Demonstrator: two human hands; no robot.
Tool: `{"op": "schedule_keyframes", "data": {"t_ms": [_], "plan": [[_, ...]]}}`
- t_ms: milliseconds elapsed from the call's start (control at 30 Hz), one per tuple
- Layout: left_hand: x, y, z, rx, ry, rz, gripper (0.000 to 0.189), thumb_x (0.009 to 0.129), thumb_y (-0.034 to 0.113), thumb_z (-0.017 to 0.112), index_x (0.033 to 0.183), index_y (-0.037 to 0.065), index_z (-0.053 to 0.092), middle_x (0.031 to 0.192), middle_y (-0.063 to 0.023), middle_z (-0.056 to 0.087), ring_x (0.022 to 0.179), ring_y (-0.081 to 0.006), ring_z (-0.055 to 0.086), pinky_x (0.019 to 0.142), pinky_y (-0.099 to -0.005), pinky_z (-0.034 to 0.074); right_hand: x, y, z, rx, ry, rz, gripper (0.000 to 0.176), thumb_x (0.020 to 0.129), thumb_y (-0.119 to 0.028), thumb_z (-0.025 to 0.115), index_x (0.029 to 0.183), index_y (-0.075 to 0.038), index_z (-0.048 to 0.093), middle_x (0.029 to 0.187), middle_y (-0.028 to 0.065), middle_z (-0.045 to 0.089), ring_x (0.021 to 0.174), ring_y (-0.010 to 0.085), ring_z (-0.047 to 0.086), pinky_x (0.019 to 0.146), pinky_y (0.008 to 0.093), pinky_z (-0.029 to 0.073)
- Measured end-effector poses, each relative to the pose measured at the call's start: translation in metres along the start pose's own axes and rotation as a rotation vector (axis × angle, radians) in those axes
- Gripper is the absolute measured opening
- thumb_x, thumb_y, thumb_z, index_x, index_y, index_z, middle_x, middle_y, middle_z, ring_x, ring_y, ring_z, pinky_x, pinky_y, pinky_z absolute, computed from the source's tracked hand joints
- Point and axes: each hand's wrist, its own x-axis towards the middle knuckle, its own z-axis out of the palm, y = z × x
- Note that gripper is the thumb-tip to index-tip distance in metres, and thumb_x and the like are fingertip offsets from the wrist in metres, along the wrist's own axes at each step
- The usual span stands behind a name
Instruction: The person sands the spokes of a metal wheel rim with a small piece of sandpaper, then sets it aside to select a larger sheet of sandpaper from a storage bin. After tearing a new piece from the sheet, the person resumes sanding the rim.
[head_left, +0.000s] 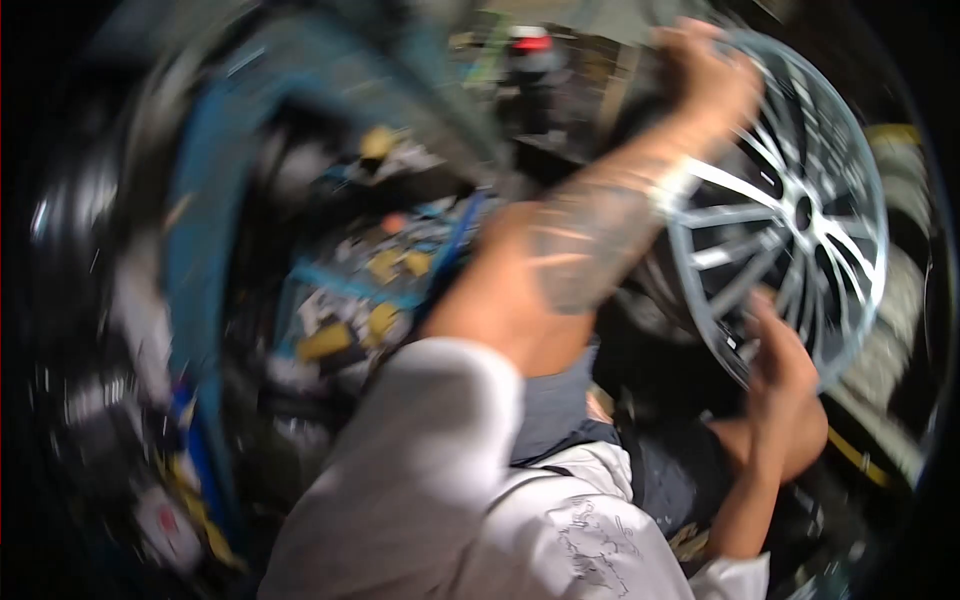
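Note:
A multi-spoke alloy wheel (803, 210), silver with dark gaps between its spokes, is tilted up at the right of the head view. My left hand (710, 75) reaches across to the wheel's upper left edge and is closed on the rim, its fingers blurred by motion. Lower down, my right hand (785, 355) grips the bottom edge, with a finger or thumb over the front of the spokes. The far side of the wheel and the fingers behind it are hidden.
On the left stands a blue frame (200, 230). Blue trays (415, 300) hold small yellow and pale pieces. A dark bottle-like object with a red and white top (530, 45) is at the back. Pale rounded objects (905, 290) line the right side.

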Motion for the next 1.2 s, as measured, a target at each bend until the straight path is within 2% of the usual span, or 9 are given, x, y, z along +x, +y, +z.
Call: {"op": "schedule_keyframes", "data": {"t_ms": [133, 233, 300, 433, 567, 667, 800, 1000, 1200], "plan": [[-0.052, 0.081, 0.016, -0.106, -0.16, 0.132, 0.03, 0.079, 0.023, 0.077, 0.097, 0.001, 0.07, 0.11, -0.0254, 0.064, 0.105, -0.0415, 0.064, 0.094, -0.0483, 0.054, -0.048, 0.043, -0.013, 0.419, 0.382, 0.516, 0.035, 0.104, -0.001, 0.058, 0.138, -0.007, 0.068, 0.11, 0.0101, 0.076, 0.093, 0.0155, 0.069, 0.078, 0.0272, 0.054], [-0.126, 0.147, -0.038, 0.015, -0.873, 0.056, 0.036, 0.084, 0.041, 0.076, 0.101, 0.009, 0.08, 0.105, -0.0173, 0.077, 0.101, -0.0357, 0.073, 0.088, -0.0484, 0.058, -0.081, 0.068, 0.001, 0.26, 0.492, 0.187, 0.039, 0.107, -0.009, 0.057, 0.146, -0.004, 0.058, 0.114, 0.0096, 0.07, 0.084, 0.0139, 0.065, 0.071, 0.0243, 0.051], [-0.173, 0.131, -0.054, -0.053, -0.755, 0.264, 0.027, 0.088, 0.033, 0.076, 0.097, 0.008, 0.079, 0.084, -0.0137, 0.076, 0.08, -0.0312, 0.075, 0.072, -0.0428, 0.058, -0.08, 0.015, -0.006, 0.674, 0.49, 0.246, 0.045, 0.108, -0.012, 0.056, 0.151, -0.003, 0.051, 0.121, 0.0109, 0.065, 0.083, 0.0132, 0.063, 0.07, 0.0244, 0.051], [-0.225, 0.103, -0.162, -0.402, -0.509, -0.185, 0.02, 0.097, 0.018, 0.073, 0.1, -0.001, 0.076, 0.08, -0.0047, 0.072, 0.071, -0.0077, 0.063, 0.062, -0.0252, 0.051, -0.102, -0.055, 0.033, 1.169, 0.184, -0.078, 0.056, 0.105, -0.007, 0.056, 0.157, -0.001, 0.037, 0.123, 0.0159, 0.065, 0.076, 0.0177, 0.068, 0.066, 0.0269, 0.055], [-0.287, 0.029, -0.283, -0.761, 0.156, -0.6, 0.018, 0.104, 0.022, 0.065, 0.106, 0.005, 0.066, 0.084, 0.0006, 0.061, 0.067, -0.0089, 0.057, 0.064, -0.0257, 0.05, -0.148, -0.063, 0.098, 1.281, 0.011, 0.26, 0.041, 0.104, -0.004, 0.057, 0.145, -0.002, 0.05, 0.108, 0.0038, 0.064, 0.075, 0.0071, 0.055, 0.066, 0.0227, 0.049], [-0.365, -0.054, -0.336, -0.257, 0.547, -0.902, 0.022, 0.104, 0.027, 0.061, 0.105, 0.006, 0.067, 0.075, 0.0045, 0.054, 0.063, -0.0059, 0.047, 0.058, -0.023, 0.037, -0.186, -0.025, 0.138, 0.933, -0.093, 0.443, 0.013, 0.103, -0.002, 0.055, 0.116, -0.003, 0.059, 0.091, 0.002, 0.059, 0.076, 0.0074, 0.053, 0.065, 0.0268, 0.049], [-0.466, -0.11, -0.324, -0.044, 0.394, -1.006, 0.022, 0.102, 0.027, 0.064, 0.099, 0.006, 0.069, 0.072, 0.0029, 0.056, 0.064, -0.0053, 0.051, 0.057, -0.0234, 0.04, -0.199, -0.017, 0.129, 0.166, -0.474, 0.266, 0.015, 0.088, 0.002, 0.057, 0.099, 0.005, 0.066, 0.093, 0.0313, 0.069, 0.091, 0.0472, 0.07, 0.079, 0.0462, 0.054], [-0.44, -0.12, -0.306, 0.019, 0.295, -0.823, 0.031, 0.096, 0.028, 0.072, 0.083, 0.0, 0.066, 0.07, -0.0086, 0.065, 0.069, -0.0173, 0.065, 0.065, -0.0348, 0.048, -0.185, 0.004, 0.119, 0.222, -0.948, 0.141, 0.028, 0.088, -0.01, 0.07, 0.11, 0.006, 0.071, 0.104, 0.031, 0.072, 0.103, 0.0457, 0.071, 0.088, 0.0468, 0.055], [-0.309, -0.101, -0.388, 0.951, 0.518, -0.284, 0.018, 0.093, 0.017, 0.07, 0.107, 0.005, 0.068, 0.09, -0.0167, 0.065, 0.086, -0.0386, 0.066, 0.075, -0.0484, 0.052, -0.183, 0.009, 0.121, 0.127, -0.993, 0.259, 0.033, 0.081, -0.014, 0.08, 0.103, 0.009, 0.072, 0.099, 0.0298, 0.073, 0.099, 0.0455, 0.072, 0.085, 0.046, 0.056]]}}
